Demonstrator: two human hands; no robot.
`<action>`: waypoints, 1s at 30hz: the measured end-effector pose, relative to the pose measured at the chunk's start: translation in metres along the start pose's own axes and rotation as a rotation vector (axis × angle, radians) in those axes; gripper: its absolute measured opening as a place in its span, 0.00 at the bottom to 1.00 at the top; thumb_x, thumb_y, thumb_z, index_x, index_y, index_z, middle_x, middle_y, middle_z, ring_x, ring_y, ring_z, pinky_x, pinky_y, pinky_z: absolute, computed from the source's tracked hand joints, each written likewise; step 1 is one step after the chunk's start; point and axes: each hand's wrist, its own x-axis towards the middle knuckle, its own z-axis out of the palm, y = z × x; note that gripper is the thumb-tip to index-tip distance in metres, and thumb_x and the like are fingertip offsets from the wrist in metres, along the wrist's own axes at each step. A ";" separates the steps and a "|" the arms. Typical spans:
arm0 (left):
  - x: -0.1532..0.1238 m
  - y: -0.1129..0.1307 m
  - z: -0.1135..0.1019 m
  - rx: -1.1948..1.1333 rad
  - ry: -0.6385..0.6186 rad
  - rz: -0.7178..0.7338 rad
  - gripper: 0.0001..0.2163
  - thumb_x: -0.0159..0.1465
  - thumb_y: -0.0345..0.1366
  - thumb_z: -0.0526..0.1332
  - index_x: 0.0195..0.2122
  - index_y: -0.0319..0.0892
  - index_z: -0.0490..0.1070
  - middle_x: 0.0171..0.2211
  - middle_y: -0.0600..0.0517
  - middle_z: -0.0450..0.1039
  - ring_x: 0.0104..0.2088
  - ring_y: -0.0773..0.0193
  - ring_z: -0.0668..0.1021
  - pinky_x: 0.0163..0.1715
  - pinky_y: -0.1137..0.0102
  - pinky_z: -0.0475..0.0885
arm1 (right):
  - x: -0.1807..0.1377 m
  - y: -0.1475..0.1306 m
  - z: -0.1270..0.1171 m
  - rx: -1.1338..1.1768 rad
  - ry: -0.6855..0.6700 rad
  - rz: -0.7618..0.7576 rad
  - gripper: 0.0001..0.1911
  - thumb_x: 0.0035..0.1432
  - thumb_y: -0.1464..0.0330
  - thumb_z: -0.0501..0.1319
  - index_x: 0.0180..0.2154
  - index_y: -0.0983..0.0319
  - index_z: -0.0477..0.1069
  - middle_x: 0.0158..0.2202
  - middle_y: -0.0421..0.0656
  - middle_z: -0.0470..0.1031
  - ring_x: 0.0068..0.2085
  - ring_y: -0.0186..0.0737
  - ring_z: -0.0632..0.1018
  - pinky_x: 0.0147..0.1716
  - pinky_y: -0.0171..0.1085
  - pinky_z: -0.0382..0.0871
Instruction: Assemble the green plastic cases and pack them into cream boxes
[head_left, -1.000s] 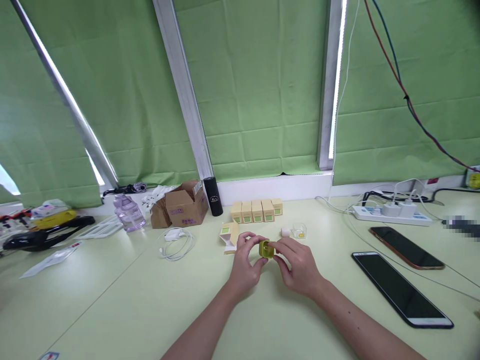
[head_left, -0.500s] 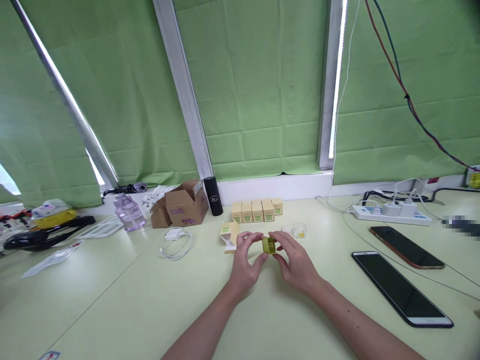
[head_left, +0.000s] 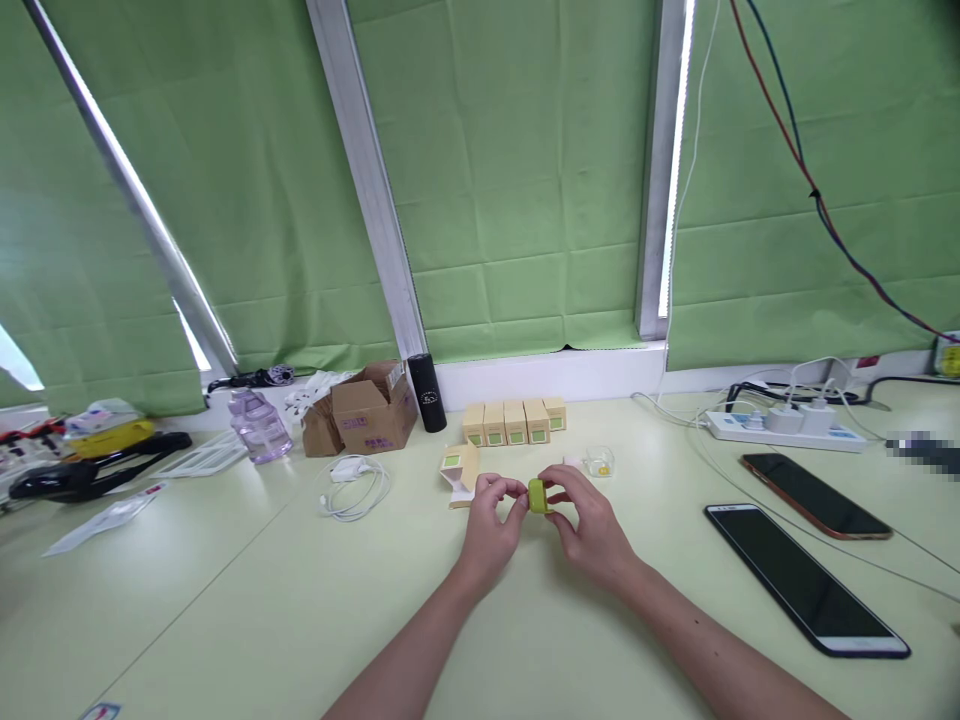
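Note:
Between my hands is a small yellow-green case, a rounded, box-like piece whose exact kind I cannot make out. My right hand grips it from the right, thumb below and fingers above and behind. The fingertips of my left hand are pinched at its left edge; whether a smaller part is between them is hidden. Just beyond my left hand lies an opened small carton with a green square on it. A small clear plastic piece with something yellow inside sits beyond my right hand.
Several small tan boxes stand in a row at the back, near a black cylinder and a cardboard box. To the left are a coiled white cable and a purple bottle. Phones and a power strip occupy the right.
The case has turned, so its hollow side no longer faces me and a smooth outer face shows. My left fingers have drawn together and sit slightly lower at its left edge.

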 end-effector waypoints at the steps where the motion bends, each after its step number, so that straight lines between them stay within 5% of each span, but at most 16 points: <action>1: 0.000 0.000 0.000 -0.004 -0.003 -0.002 0.07 0.67 0.39 0.62 0.36 0.43 0.76 0.40 0.47 0.68 0.43 0.56 0.75 0.49 0.59 0.71 | 0.000 0.000 0.000 -0.004 -0.005 -0.011 0.27 0.59 0.81 0.55 0.56 0.54 0.66 0.53 0.48 0.72 0.51 0.48 0.78 0.45 0.50 0.84; 30: 0.002 0.006 -0.002 -0.049 0.011 -0.064 0.08 0.65 0.38 0.62 0.30 0.43 0.74 0.37 0.49 0.69 0.42 0.57 0.75 0.48 0.62 0.69 | 0.001 0.002 0.002 0.042 0.000 0.058 0.24 0.61 0.77 0.58 0.56 0.54 0.67 0.52 0.47 0.73 0.50 0.48 0.79 0.45 0.50 0.84</action>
